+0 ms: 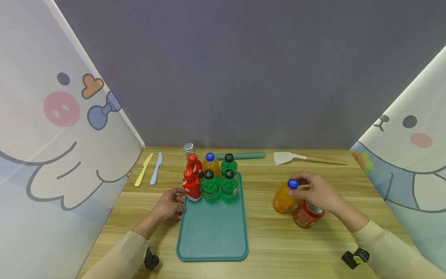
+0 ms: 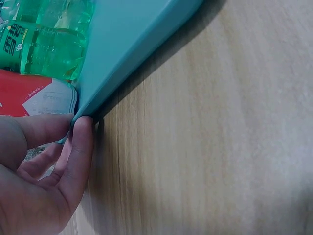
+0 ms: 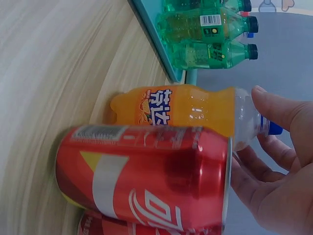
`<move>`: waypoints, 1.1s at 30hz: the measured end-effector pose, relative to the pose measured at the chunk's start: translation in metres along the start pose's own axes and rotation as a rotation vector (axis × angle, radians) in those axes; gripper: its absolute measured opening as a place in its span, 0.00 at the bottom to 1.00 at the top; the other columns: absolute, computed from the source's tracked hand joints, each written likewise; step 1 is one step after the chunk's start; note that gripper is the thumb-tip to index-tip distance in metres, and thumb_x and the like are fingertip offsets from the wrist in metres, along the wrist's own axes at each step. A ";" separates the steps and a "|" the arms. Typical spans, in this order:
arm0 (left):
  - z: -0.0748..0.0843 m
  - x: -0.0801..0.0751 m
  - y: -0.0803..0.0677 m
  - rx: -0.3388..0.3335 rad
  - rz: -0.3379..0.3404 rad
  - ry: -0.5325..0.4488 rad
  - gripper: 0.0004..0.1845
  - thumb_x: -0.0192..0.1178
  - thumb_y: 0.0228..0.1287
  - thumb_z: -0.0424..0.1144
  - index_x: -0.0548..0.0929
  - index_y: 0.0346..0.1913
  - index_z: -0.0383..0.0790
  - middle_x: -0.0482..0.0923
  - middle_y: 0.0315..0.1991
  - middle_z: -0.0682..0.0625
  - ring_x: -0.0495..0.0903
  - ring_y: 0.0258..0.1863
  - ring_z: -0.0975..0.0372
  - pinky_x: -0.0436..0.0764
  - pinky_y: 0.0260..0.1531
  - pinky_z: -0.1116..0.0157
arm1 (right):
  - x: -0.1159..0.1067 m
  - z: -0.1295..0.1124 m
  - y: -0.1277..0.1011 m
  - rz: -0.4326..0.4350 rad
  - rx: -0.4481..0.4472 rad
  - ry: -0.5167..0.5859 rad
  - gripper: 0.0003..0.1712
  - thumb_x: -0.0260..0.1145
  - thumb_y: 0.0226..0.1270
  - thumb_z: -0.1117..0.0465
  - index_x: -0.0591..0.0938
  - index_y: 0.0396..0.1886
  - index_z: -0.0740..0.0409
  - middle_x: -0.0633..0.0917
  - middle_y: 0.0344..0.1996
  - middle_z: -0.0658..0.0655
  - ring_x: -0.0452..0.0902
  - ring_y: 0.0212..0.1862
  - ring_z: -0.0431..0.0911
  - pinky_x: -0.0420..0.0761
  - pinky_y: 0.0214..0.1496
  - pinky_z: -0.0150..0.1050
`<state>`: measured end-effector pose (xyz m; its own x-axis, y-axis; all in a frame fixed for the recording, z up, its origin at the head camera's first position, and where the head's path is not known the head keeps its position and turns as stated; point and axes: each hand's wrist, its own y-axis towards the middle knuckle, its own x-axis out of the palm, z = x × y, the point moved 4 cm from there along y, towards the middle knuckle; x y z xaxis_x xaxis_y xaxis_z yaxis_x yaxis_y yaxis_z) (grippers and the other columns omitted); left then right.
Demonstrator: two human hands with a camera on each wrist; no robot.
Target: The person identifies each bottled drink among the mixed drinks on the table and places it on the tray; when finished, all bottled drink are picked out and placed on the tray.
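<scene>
My left hand (image 1: 170, 204) pinches the left rim of the teal tray (image 1: 213, 236) between thumb and fingers, as the left wrist view shows close up. Bottles crowd the tray's far end: two red bottles (image 1: 192, 186), an orange soda bottle (image 1: 211, 166) with a blue cap, and three green bottles (image 1: 229, 188) with black caps. Well right of the tray, my right hand (image 1: 315, 190) holds another orange soda bottle (image 3: 186, 105) by its neck, just under the blue cap. That bottle tilts slightly. Right beside it stands a red soda can (image 3: 146, 176), under my right hand in the head view.
Part of a second red can (image 3: 105, 225) shows in the right wrist view. Along the back lie a white spatula (image 1: 285, 157) with wooden handle and a green rod (image 1: 244, 155). A silver-lidded jar (image 1: 188, 148) stands behind the bottles. Yellow (image 1: 143, 170) and blue (image 1: 156, 169) knives lie left.
</scene>
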<state>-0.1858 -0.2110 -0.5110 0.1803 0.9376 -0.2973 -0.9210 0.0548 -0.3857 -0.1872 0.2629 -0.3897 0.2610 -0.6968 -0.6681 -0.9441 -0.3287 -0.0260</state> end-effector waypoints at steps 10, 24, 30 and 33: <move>0.000 0.003 0.002 -0.002 -0.010 -0.005 0.34 0.63 0.54 0.16 0.71 0.67 0.31 0.74 0.43 0.38 0.78 0.27 0.54 0.88 0.24 0.57 | 0.004 0.007 -0.001 0.034 0.021 0.007 0.23 0.77 0.64 0.52 0.80 0.50 0.61 0.87 0.47 0.59 0.85 0.52 0.58 0.88 0.44 0.36; 0.000 0.001 0.000 0.002 0.008 0.016 0.34 0.63 0.54 0.16 0.72 0.67 0.32 0.74 0.42 0.39 0.78 0.27 0.54 0.88 0.24 0.58 | -0.003 -0.013 -0.002 0.110 -0.017 0.017 0.22 0.73 0.68 0.53 0.80 0.54 0.61 0.86 0.50 0.61 0.83 0.56 0.64 0.88 0.46 0.42; 0.000 0.001 0.000 0.000 0.006 0.009 0.35 0.63 0.54 0.16 0.72 0.67 0.32 0.74 0.43 0.39 0.78 0.28 0.53 0.87 0.24 0.57 | -0.006 -0.034 -0.002 0.160 -0.024 0.011 0.22 0.74 0.67 0.50 0.82 0.54 0.56 0.87 0.51 0.57 0.82 0.58 0.61 0.87 0.47 0.36; -0.001 0.001 0.000 0.003 0.005 0.009 0.35 0.63 0.53 0.16 0.72 0.67 0.32 0.73 0.42 0.39 0.78 0.27 0.54 0.87 0.23 0.57 | -0.004 -0.048 -0.001 0.175 -0.031 0.028 0.22 0.75 0.65 0.49 0.84 0.54 0.53 0.87 0.50 0.55 0.83 0.57 0.58 0.86 0.46 0.34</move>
<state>-0.1850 -0.2103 -0.5116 0.1788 0.9348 -0.3070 -0.9230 0.0513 -0.3814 -0.1775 0.2359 -0.3513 0.0990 -0.7623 -0.6396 -0.9691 -0.2198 0.1119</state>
